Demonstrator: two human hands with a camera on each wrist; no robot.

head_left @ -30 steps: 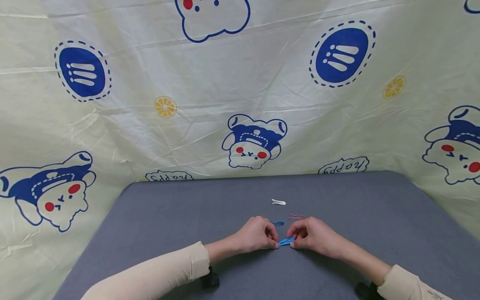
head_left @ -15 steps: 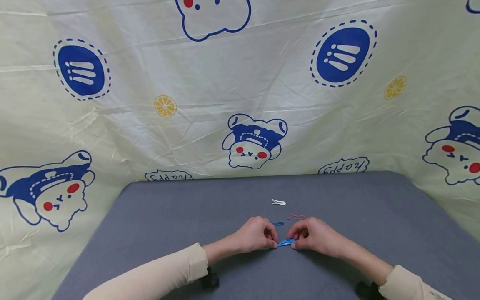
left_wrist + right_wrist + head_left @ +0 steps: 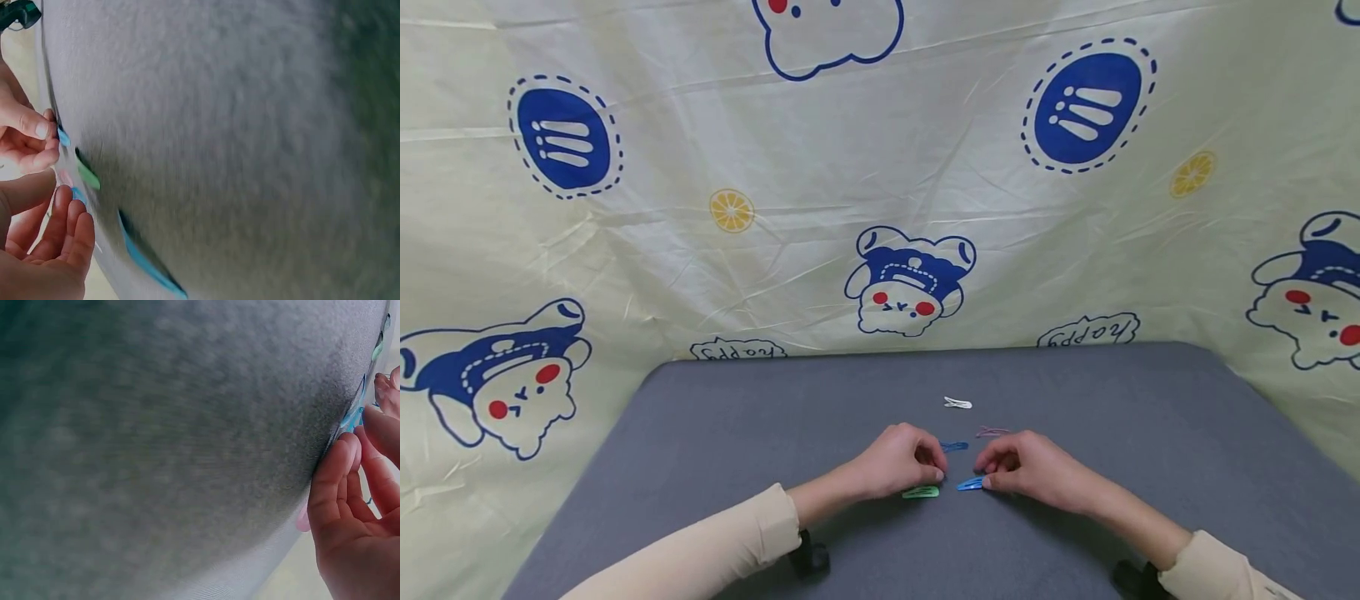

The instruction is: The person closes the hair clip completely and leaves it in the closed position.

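My right hand [image 3: 1037,472] pinches the right end of a bright blue snap hair clip [image 3: 970,483] low over the grey table. In the right wrist view its thumb and fingertips meet at that clip [image 3: 353,417]. A little to the left, my left hand [image 3: 897,461] is off the clip, fingers loosely bent and holding nothing. A green hair clip [image 3: 921,492] lies just below its fingertips. Behind the left fingers is a darker blue hair clip [image 3: 955,447], partly covered in the left wrist view. A pink hair clip [image 3: 992,432] lies behind the right hand.
Farther back on the grey table [image 3: 775,408] lies a white hair clip [image 3: 957,403]. Another blue clip [image 3: 150,262] shows in the left wrist view, near the left hand. A printed curtain [image 3: 805,275] hangs behind the table's far edge.
My left hand has let go of the bright blue clip's left end and moved left, uncovering the green clip. The right hand stays almost in place on the blue clip.
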